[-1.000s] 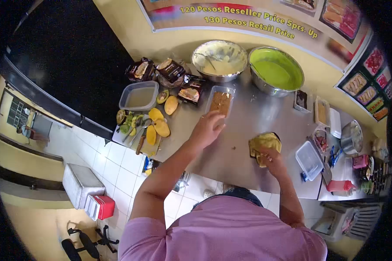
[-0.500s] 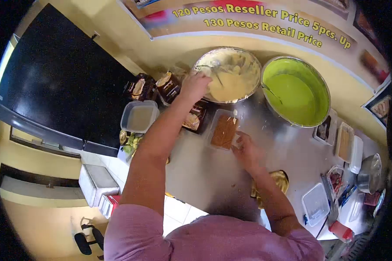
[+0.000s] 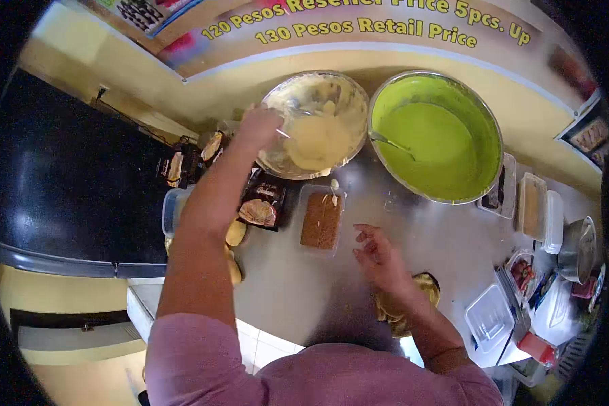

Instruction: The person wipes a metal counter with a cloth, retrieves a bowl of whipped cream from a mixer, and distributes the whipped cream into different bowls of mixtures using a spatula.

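Brown cake (image 3: 320, 222) is kept in a clear tub (image 3: 318, 253) nearer than the cream bowl (image 3: 350, 101), apparently for short reach; a utensil (image 3: 284, 134) is grasped by the left hand (image 3: 260, 127) at the bowl, the right hand (image 3: 379, 254) left unclenched beside the tub.

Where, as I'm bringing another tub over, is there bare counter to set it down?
The steel counter looks bare from the brown cake toward the near edge, and between the green-filled bowl, the right hand and the clear lid. It is crowded at back left, with the cream-smeared bowl and dark packets, and at the right end, around the red bottle.
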A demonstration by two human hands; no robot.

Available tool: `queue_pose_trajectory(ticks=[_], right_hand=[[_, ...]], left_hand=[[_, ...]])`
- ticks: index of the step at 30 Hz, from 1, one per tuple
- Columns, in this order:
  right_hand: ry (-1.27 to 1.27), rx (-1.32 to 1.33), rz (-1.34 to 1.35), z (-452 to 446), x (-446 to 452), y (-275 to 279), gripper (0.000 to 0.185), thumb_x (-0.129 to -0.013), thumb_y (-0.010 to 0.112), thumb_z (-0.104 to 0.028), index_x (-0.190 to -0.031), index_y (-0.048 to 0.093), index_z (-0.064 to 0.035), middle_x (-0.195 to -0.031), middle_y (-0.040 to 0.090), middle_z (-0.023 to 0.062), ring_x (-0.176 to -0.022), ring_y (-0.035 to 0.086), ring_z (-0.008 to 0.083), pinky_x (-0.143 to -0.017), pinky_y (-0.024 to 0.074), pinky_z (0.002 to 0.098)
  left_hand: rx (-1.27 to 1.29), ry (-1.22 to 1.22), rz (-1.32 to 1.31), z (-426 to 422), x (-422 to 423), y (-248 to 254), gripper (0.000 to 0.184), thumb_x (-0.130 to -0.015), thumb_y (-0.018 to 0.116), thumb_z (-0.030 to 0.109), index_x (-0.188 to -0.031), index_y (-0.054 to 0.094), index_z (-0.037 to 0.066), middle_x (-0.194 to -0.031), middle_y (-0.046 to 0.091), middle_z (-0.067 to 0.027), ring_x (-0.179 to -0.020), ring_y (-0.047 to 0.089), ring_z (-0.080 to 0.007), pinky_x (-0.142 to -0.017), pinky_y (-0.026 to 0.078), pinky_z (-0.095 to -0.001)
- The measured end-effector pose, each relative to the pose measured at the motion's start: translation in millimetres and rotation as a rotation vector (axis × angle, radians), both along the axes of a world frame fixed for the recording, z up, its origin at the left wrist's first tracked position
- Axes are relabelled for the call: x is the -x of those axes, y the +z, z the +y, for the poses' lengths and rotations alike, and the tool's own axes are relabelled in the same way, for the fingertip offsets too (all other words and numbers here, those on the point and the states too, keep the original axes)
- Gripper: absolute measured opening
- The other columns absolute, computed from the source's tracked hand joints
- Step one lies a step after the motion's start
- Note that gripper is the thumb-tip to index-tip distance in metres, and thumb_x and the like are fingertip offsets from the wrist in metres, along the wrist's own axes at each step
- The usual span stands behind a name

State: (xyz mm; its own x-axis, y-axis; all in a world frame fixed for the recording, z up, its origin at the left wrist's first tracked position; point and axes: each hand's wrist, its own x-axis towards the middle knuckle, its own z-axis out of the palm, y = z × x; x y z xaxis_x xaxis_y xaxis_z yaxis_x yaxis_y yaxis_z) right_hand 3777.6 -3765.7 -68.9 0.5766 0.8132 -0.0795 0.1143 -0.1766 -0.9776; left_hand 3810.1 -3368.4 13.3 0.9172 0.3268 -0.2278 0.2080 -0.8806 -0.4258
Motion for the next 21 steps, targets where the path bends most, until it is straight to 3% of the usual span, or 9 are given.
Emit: queue_pose_trajectory(ticks=[5,7,9,11,12,13,14,16,21], right_hand=[[-0.12,0.034,-0.093,-17.5,-7.4,-10.7,0.049,-0.085,0.067,-0.001,-0.131,0.051,-0.0112,-0.101,0.056,0.0056,-0.073,0.055,0.0105,-0.066,0.0493,0.0261],[-0.105,0.028,-0.05,-16.8,-7.5,-6.8,0.049,-0.085,0.067,-0.003,-0.131,0.051,-0.0108,-0.101,0.057,0.0065,-0.073,0.056,0.0115,-0.066,0.0498,0.0264],[-0.1,0.008,-0.091,-14.7,-1.4,-8.6,0.05,-0.085,0.067,-0.004,-0.131,0.05,-0.0107,-0.102,0.057,0.0075,-0.072,0.056,0.0125,-0.066,0.0501,0.0269],[-0.063,0.031,-0.126,-18.6,4.9,-1.5,0.051,-0.085,0.068,-0.008,-0.132,0.05,-0.0103,-0.103,0.057,0.0096,-0.071,0.058,0.0155,-0.067,0.0514,0.0296],[-0.051,0.072,-0.126,-19.9,7.3,4.7,0.05,-0.085,0.068,-0.01,-0.132,0.049,-0.0101,-0.104,0.058,0.0107,-0.072,0.059,0.0174,-0.068,0.0523,0.0318],[-0.043,0.08,-0.135,-21.8,9.5,15.2,0.051,-0.086,0.067,-0.013,-0.133,0.048,-0.0102,-0.106,0.058,0.0112,-0.073,0.061,0.0193,-0.07,0.0528,0.0338],[-0.042,0.094,-0.144,-25.3,10.5,23.2,0.052,-0.087,0.066,-0.016,-0.134,0.047,-0.0103,-0.108,0.058,0.0117,-0.075,0.062,0.0212,-0.071,0.0533,0.0359],[-0.047,0.023,-0.201,-35.3,17.1,5.2,0.052,-0.088,0.064,-0.02,-0.136,0.044,-0.0109,-0.11,0.058,0.0118,-0.078,0.064,0.0237,-0.074,0.0535,0.0381],[-0.052,0.053,-0.164,-56.4,30.9,-3.9,0.054,-0.087,0.065,-0.019,-0.136,0.043,-0.0118,-0.11,0.058,0.0117,-0.078,0.064,0.0235,-0.074,0.0538,0.0375]], left_hand=[[0.009,0.024,-0.14,7.9,52.9,14.6,0.015,-0.086,0.059,0.021,-0.088,0.074,0.019,-0.1,0.068,-0.008,-0.101,0.063,-0.0277,-0.09,0.045,-0.0467],[0.305,0.314,-0.313,11.5,72.1,2.1,0.015,-0.086,0.059,0.021,-0.091,0.071,0.014,-0.103,0.068,-0.011,-0.098,0.063,-0.0325,-0.084,0.049,-0.0432],[0.289,0.48,-0.469,-3.6,78.7,-0.3,0.026,-0.082,0.064,0.027,-0.098,0.067,0.007,-0.101,0.068,-0.0171,-0.093,0.064,-0.0363,-0.081,0.05,-0.0419],[0.423,0.57,-0.738,43.8,91.7,-57.0,0.043,-0.077,0.069,0.034,-0.101,0.062,0.0,-0.09,0.068,-0.0205,-0.088,0.065,-0.035,-0.081,0.05,-0.0414],[0.486,0.341,-0.939,89.7,104.9,-113.0,0.049,-0.073,0.073,0.04,-0.095,0.062,-0.003,-0.086,0.067,-0.019,-0.082,0.065,-0.0324,-0.079,0.05,-0.042],[0.6,0.736,-0.607,41.3,92.7,-65.8,0.048,-0.077,0.07,0.043,-0.098,0.061,0.0,-0.092,0.066,-0.0162,-0.081,0.063,-0.0297,-0.074,0.051,-0.0438],[1.176,1.016,-0.753,53.1,99.7,-86.9,0.051,-0.08,0.066,0.046,-0.104,0.06,0.002,-0.095,0.065,-0.0136,-0.078,0.062,-0.0268,-0.067,0.052,-0.0428],[1.517,1.026,-1.023,-0.6,94.0,-71.3,0.039,-0.086,0.062,0.036,-0.109,0.059,0.005,-0.091,0.059,-0.0097,-0.069,0.056,-0.0205,-0.059,0.054,-0.0379],[1.612,1.026,-1.109,35.3,93.2,-96.1,0.035,-0.082,0.065,0.022,-0.112,0.059,0.005,-0.101,0.062,-0.012,-0.084,0.064,-0.025,-0.066,0.059,-0.0418]])
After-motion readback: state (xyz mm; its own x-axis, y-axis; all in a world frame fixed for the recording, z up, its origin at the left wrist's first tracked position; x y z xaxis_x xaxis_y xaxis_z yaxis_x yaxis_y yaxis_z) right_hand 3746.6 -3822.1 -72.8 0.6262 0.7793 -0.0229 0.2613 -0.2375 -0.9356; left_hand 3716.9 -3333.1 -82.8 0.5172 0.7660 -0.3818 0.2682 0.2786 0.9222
